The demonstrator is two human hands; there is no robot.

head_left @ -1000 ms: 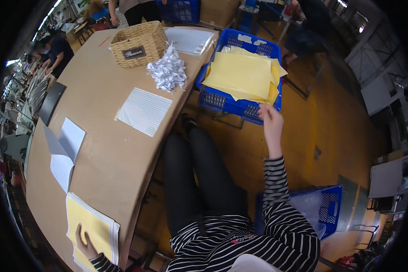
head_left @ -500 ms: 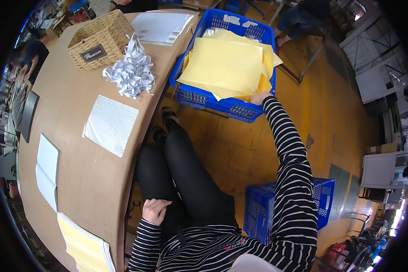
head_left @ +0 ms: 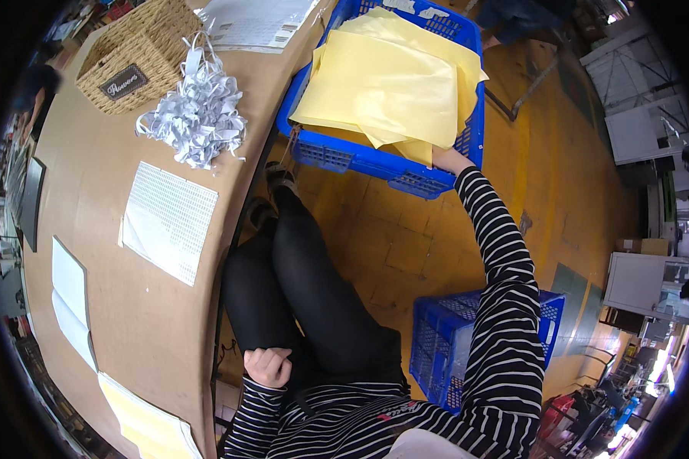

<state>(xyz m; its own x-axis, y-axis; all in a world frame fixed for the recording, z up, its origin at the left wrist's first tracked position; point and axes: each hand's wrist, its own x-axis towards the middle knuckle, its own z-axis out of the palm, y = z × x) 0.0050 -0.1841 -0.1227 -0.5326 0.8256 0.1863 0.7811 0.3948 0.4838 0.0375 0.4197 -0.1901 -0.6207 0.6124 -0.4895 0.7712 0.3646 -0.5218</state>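
Observation:
A blue plastic crate (head_left: 360, 157) stands on the floor ahead of my knees, filled with large pale yellow paper sheets (head_left: 390, 84). My right hand (head_left: 449, 159) reaches over the crate's near rim and holds the lower corner of the yellow stack, with its fingers tucked under the paper. My left hand (head_left: 268, 366) rests on my left thigh as a closed fist, holding nothing. I sit beside the curved brown table (head_left: 115, 321), in a striped top and black trousers.
On the table lie a white sheet (head_left: 168, 220), a heap of silver ribbon bows (head_left: 195, 115), a wicker basket (head_left: 126, 53), printed sheets (head_left: 256, 23), white papers (head_left: 69, 302) and a yellow stack (head_left: 145, 421). A second blue crate (head_left: 444, 344) stands by my right hip.
My left hand left the yellow stack on the table and came to rest on my thigh. My right hand moved forward to the crate and onto the yellow sheets.

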